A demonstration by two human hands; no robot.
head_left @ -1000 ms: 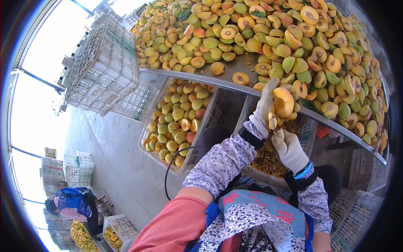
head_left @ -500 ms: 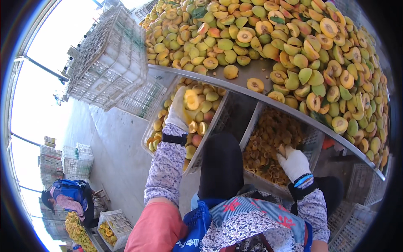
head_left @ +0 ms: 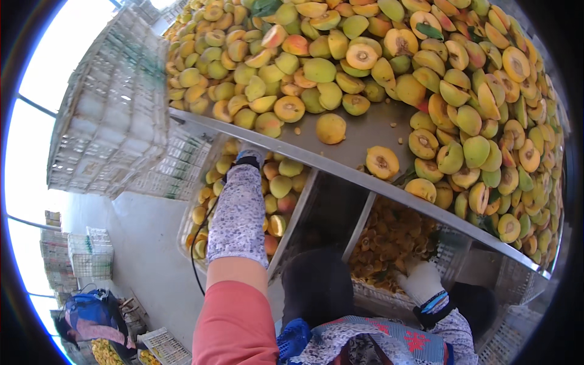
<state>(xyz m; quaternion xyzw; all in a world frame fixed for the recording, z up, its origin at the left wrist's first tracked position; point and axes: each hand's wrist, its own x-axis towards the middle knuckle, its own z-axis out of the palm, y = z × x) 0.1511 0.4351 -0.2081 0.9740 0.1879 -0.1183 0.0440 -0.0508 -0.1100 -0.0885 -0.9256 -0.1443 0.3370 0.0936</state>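
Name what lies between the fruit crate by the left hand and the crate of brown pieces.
In the head view, the wearer's black-clad knee and, beyond it, a shadowed gap.

White glare at left, blurry right hand [head_left: 422,283]

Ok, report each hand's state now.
Left hand: mostly hidden by the table edge; cannot tell.
Right hand: blurred; cannot tell if open or closed.

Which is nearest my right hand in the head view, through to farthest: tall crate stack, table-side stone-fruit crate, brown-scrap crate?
1. Brown-scrap crate, by your right hand.
2. Table-side stone-fruit crate, to its left.
3. Tall crate stack, far upper left.
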